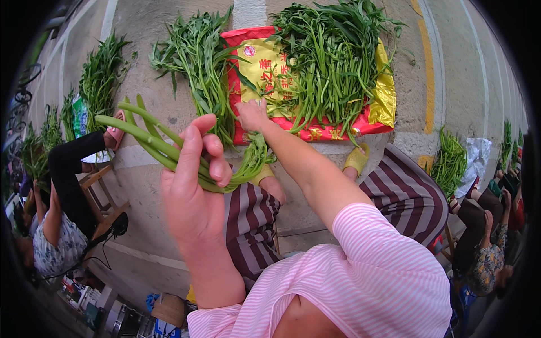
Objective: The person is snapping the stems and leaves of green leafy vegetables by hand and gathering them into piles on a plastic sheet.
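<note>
My left hand is raised close to the camera. It grips a small bunch of leafy green stems, likely water spinach, whose cut ends point up and left while the leafy end bends down to the right. Stretched forward, my right hand is low over the left part of a red and gold plastic sack laid flat on the ground. Beside it are the stem ends of a leafy pile; whether its fingers hold anything cannot be made out. A larger heap of the greens covers the sack's right part.
My feet in yellow slippers stand just before the sack. To the left a person sits near another greens pile. On the right, more greens lie near a pale plastic sheet and a seated person.
</note>
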The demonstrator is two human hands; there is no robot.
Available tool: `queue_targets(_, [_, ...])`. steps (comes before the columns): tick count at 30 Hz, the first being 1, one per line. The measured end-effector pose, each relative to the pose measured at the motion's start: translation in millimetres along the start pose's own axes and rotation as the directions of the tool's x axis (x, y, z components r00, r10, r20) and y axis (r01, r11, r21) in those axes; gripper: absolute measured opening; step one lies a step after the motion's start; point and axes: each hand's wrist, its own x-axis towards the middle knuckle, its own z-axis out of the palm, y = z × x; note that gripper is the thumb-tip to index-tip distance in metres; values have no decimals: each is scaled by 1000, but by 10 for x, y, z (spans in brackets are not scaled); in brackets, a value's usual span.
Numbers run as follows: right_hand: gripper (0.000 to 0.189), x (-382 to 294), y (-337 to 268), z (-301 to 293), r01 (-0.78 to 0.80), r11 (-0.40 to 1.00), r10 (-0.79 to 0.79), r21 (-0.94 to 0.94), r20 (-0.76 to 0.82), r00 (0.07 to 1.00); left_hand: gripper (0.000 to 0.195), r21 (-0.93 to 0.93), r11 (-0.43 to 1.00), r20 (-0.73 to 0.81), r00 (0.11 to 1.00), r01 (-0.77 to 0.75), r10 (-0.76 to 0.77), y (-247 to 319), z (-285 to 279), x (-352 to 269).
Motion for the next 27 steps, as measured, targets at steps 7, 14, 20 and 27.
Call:
queue_targets(7, [21,-369,393,3,3,919,106,395,-252,962,28,-42,998,-6,999,-43,43,39,-27,9])
queue_targets(14, [56,-176,215,247,154,918,-95,365,-176,980,30,-9,997,11,997,-77,77,71,-107,-82])
queue_targets(20, [74,-20,-98,568,-14,843,14,538,4,1000,31,32,996,25,997,-79,78,65,-138,-84])
queue_targets(27, [29,-377,44,382,-29,806,190,591,-211,959,31,44,998,13,999,-45,45,49,-23,-90])
